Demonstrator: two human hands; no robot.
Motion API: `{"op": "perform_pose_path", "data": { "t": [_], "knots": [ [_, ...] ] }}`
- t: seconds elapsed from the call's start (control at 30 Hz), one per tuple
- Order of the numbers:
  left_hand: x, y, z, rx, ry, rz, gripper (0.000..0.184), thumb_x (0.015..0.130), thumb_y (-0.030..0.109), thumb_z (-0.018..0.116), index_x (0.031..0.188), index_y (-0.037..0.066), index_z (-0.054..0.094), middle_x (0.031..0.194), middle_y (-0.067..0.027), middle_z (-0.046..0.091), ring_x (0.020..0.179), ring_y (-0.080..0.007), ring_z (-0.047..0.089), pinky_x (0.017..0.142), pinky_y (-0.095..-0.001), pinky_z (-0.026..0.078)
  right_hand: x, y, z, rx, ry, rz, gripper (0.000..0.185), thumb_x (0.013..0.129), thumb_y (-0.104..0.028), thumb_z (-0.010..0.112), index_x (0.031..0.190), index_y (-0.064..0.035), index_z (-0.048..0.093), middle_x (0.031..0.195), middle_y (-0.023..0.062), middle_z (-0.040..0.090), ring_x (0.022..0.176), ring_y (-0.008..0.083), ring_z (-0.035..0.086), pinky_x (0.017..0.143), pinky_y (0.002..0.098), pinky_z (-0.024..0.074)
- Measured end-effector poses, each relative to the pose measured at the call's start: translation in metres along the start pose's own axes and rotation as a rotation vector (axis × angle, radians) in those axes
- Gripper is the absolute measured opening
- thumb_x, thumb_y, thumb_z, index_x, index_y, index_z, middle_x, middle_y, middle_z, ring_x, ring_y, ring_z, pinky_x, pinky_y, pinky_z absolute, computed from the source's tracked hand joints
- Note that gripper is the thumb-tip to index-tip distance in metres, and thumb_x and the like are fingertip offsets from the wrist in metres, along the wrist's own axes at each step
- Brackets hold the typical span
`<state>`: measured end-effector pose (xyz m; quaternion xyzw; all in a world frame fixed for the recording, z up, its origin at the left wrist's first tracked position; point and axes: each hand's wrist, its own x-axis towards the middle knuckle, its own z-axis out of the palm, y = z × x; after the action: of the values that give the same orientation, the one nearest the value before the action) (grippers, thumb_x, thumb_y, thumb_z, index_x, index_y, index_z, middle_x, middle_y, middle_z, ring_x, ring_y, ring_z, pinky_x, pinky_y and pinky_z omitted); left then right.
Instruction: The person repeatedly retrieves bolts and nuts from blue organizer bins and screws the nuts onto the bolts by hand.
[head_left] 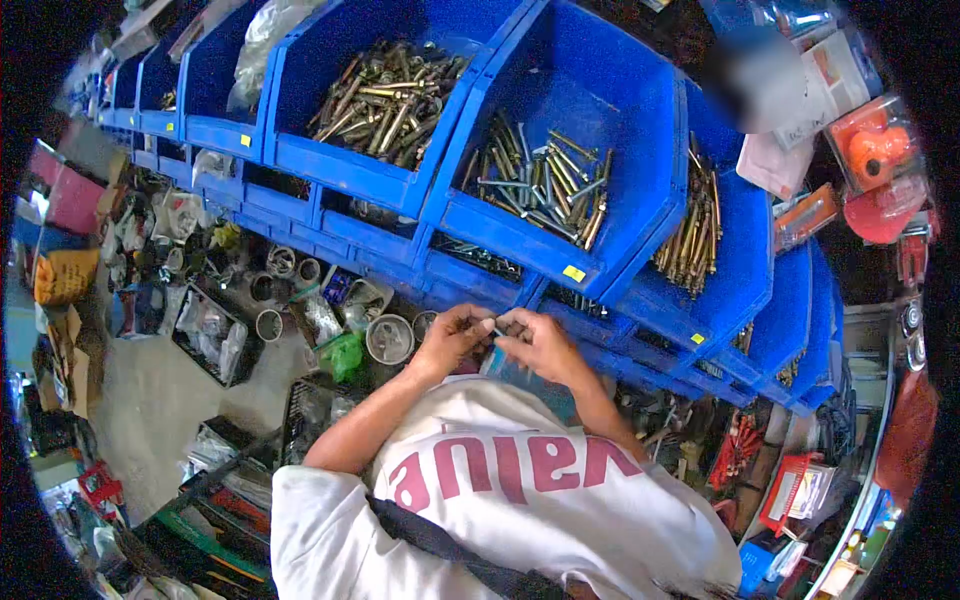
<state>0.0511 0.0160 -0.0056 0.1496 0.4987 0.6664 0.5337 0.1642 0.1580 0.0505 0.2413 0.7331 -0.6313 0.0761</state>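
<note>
My left hand (455,340) and my right hand (544,346) meet in front of my chest, fingertips nearly touching. Both have their fingers closed in a pinch. Something small and dark shows between the fingertips, too small to name. Just beyond the hands is the front of the stacked blue bins. The nearest upper bin (640,130) holds loose long bolts (560,185), some brassy and some silver. To its left, another bin carries a heap of darker bolts (385,105).
More bolts (695,225) fill the bin on the right. Below left are a white round container (389,340), a green plastic bag (343,357) and a black crate (212,335) on the floor. Orange packaged goods (875,145) hang at upper right.
</note>
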Motion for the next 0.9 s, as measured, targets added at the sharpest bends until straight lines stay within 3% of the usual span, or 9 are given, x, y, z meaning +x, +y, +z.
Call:
{"op": "perform_pose_path", "data": {
  "t": [0.1, 0.3, 0.4, 0.53, 0.6, 0.7, 0.77, 0.8, 0.9],
  "knots": [
    [0.017, -0.017, -0.005, 0.043, 0.126, 0.021, 0.02, 0.088, 0.022, 0.061, 0.1, 0.005, 0.059, 0.078, 0.0004, 0.059, 0.065, -0.0075, 0.053, 0.058, -0.022, 0.044, 0.021, 0.031, -0.005, -0.303, 0.064, -0.143, 0.02, 0.085, -0.019, 0.062, 0.084, 0.0003, 0.061, 0.065, 0.0037, 0.059, 0.058, 0.0089, 0.05, 0.052, 0.0286, 0.0425],
    [0.021, 0.012, 0.008, 0.129, 0.271, 0.121, 0.022, 0.086, 0.017, 0.063, 0.105, 0.007, 0.058, 0.081, 0.0005, 0.058, 0.067, -0.0077, 0.05, 0.058, -0.0219, 0.04, 0.068, 0.051, -0.015, 0.127, 0.162, -0.024, 0.026, 0.089, -0.03, 0.057, 0.073, -0.0099, 0.059, 0.055, -0.0043, 0.047, 0.045, 0.0038, 0.039, 0.039, 0.0224, 0.0297],
    [0.007, 0.039, 0.016, 0.3, 0.147, 0.026, 0.029, 0.088, 0.016, 0.06, 0.113, 0.003, 0.056, 0.098, -0.0025, 0.059, 0.084, -0.0098, 0.054, 0.075, -0.0244, 0.045, 0.098, 0.066, -0.02, 0.334, 0.185, -0.065, 0.028, 0.092, -0.031, 0.05, 0.077, -0.0097, 0.058, 0.058, -0.0018, 0.048, 0.045, 0.0058, 0.041, 0.038, 0.0236, 0.0313],
    [-0.015, 0.084, 0.04, 0.486, -0.029, 0.057, 0.02, 0.089, 0.013, 0.058, 0.105, 0.003, 0.058, 0.081, 0.0013, 0.054, 0.073, -0.0063, 0.047, 0.065, -0.0217, 0.039, 0.129, 0.098, -0.015, -0.243, 0.46, -0.555, 0.021, 0.09, -0.022, 0.054, 0.086, -0.002, 0.059, 0.069, 0.0037, 0.057, 0.062, 0.016, 0.054, 0.056, 0.0329, 0.0459],
    [-0.023, 0.114, 0.055, 0.484, -0.134, 0.062, 0.015, 0.089, 0.011, 0.057, 0.1, 0.001, 0.058, 0.075, 0.004, 0.052, 0.068, -0.0045, 0.045, 0.06, -0.0202, 0.037, 0.113, 0.085, -0.005, 0.032, 0.542, -0.537, 0.02, 0.082, -0.018, 0.064, 0.092, -0.0012, 0.061, 0.089, 0.0119, 0.064, 0.085, 0.026, 0.06, 0.078, 0.0395, 0.0468],
    [-0.025, 0.163, 0.083, 0.588, -0.139, 0.205, 0.01, 0.086, 0.008, 0.06, 0.09, -0.002, 0.06, 0.081, -0.0032, 0.06, 0.081, -0.0084, 0.053, 0.072, -0.0237, 0.044, 0.078, 0.082, -0.005, 0.076, 0.295, -0.292, 0.022, 0.083, -0.018, 0.064, 0.095, 0.0001, 0.06, 0.097, 0.011, 0.063, 0.097, 0.019, 0.055, 0.087, 0.0348, 0.0417],
    [-0.002, 0.186, 0.094, 0.905, -0.137, 0.595, 0.008, 0.084, 0.005, 0.06, 0.088, -0.002, 0.061, 0.083, -0.0077, 0.062, 0.08, -0.0112, 0.056, 0.072, -0.0273, 0.046, 0.069, 0.095, -0.003, 0.07, 0.247, -0.246, 0.019, 0.084, -0.016, 0.064, 0.095, -0.0011, 0.061, 0.094, 0.009, 0.064, 0.09, 0.0156, 0.056, 0.082, 0.0319, 0.044],
    [0.011, 0.199, 0.1, 0.914, -0.139, 0.484, 0.014, 0.084, 0.01, 0.061, 0.093, -0.002, 0.06, 0.085, -0.0078, 0.061, 0.081, -0.0151, 0.057, 0.072, -0.0301, 0.046, 0.065, 0.102, -0.002, 0.062, 0.227, -0.233, 0.018, 0.084, -0.016, 0.063, 0.095, -0.0015, 0.062, 0.092, 0.0084, 0.064, 0.087, 0.0153, 0.057, 0.081, 0.031, 0.0447],
    [0.088, 0.211, 0.094, 1.264, -0.091, 0.836, 0.015, 0.073, 0.0, 0.059, 0.088, 0.001, 0.062, 0.087, -0.0186, 0.062, 0.082, -0.0303, 0.063, 0.071, -0.0371, 0.049, 0.045, 0.1, -0.004, 0.004, 0.165, -0.341, 0.017, 0.087, -0.012, 0.059, 0.101, -0.0018, 0.059, 0.083, 0.0014, 0.06, 0.075, 0.0092, 0.055, 0.067, 0.0262, 0.0468]
  ]
}}
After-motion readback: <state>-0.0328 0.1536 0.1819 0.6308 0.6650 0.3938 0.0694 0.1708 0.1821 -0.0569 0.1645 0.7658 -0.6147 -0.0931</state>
